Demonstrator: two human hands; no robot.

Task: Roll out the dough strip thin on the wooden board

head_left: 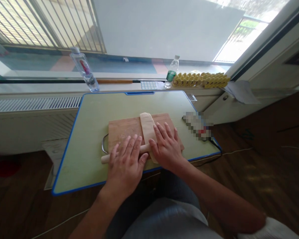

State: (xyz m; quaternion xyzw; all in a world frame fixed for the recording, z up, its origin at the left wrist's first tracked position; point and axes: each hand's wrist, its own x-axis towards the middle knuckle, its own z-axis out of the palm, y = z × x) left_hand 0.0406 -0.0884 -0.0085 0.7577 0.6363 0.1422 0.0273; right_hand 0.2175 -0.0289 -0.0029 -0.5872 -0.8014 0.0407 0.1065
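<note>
A long flat strip of dough (147,127) lies across a wooden cutting board (124,127), its far end at the board's back edge. Over the dough's near part runs a wooden rolling pin (145,148). My left hand (126,159) rests on the pin's left part with fingers stretched out. On its right part lies my right hand (167,146), flat with fingers spread, covering that end of the pin and touching the dough's edge. Pale flour marks show on the board left of the dough.
The board sits on a pale green, blue-edged table (89,132). A blurred-out object (198,126) with a black strap lies at the right. Along the windowsill stand a large bottle (84,69), a small bottle (171,71) and yellow egg trays (201,80).
</note>
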